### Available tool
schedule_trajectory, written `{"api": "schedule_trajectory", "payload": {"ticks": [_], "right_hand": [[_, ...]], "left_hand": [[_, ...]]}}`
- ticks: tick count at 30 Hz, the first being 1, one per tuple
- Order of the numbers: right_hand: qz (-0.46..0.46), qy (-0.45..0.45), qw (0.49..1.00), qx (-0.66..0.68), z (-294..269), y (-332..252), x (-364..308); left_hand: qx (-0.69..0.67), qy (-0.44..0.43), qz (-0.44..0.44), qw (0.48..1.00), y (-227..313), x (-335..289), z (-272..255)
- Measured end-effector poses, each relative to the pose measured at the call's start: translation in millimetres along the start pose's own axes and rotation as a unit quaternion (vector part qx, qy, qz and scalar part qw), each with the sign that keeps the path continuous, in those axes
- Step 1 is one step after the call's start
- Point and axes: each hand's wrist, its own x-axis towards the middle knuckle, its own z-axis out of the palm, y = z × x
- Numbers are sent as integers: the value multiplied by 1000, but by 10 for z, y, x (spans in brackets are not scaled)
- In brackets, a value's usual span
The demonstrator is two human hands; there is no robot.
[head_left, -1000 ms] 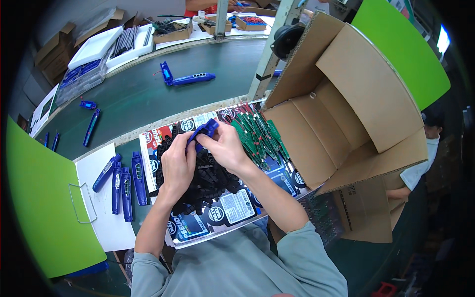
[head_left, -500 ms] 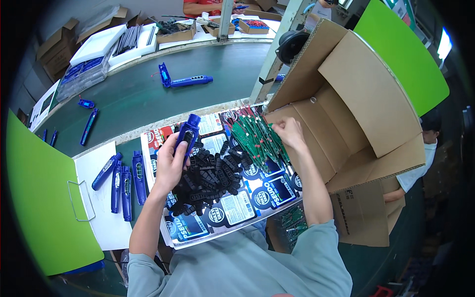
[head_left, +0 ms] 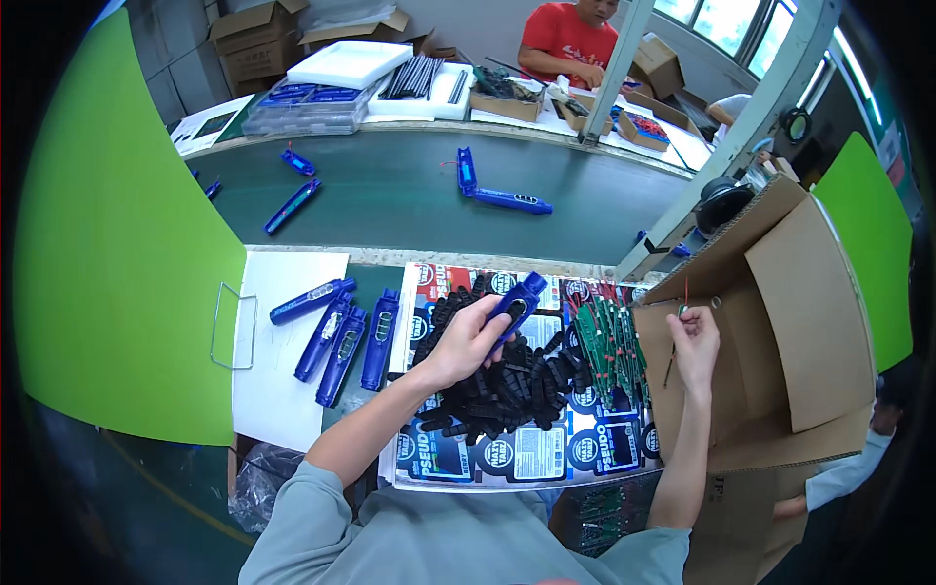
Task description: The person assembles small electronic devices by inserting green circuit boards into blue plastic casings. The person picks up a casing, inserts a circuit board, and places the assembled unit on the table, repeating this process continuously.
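My left hand [head_left: 464, 343] is closed round a blue tube-shaped plastic housing [head_left: 525, 295] with an oval cutout, held tilted above a heap of small black plastic parts [head_left: 515, 395]. Pinched in the fingers of my right hand [head_left: 696, 353] is a narrow circuit board [head_left: 670, 365] with a red wire at its upper end. That hand is raised in front of the open cardboard box [head_left: 809, 322]. Between the two hands lies a pile of slim green circuit boards [head_left: 606, 336] with red wires, on a printed sheet [head_left: 526, 458].
Several blue housings [head_left: 339, 359] lie on the left by a white sheet [head_left: 278, 390] and a green panel [head_left: 127, 253]. More housings rest on the green belt [head_left: 390, 195] ahead. A metal post [head_left: 717, 146] rises beyond the box. Across the belt works a person in red [head_left: 565, 44].
My right hand has come away from the pile to the right with a circuit board in its fingers. The left still holds the blue housing. The whole view has swung, showing more of the far side.
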Motion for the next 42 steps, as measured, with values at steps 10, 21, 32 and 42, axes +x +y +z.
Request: {"api": "schedule_trajectory", "payload": {"ticks": [10,21,32,42], "right_hand": [[10,-101,958,266,413,-978,-184],[-17,-185,916,355,872,-1622,-630],[-54,-163,920,352,1239,-1648,-798],[-56,-182,921,340,1237,-1643,-802]], "left_hand": [[-62,1,-21,998,55,9,67],[-252,-8,-21,968,93,-104,113],[-247,5,10,969,121,-154,162],[-230,-11,8,973,141,-164,146]]}}
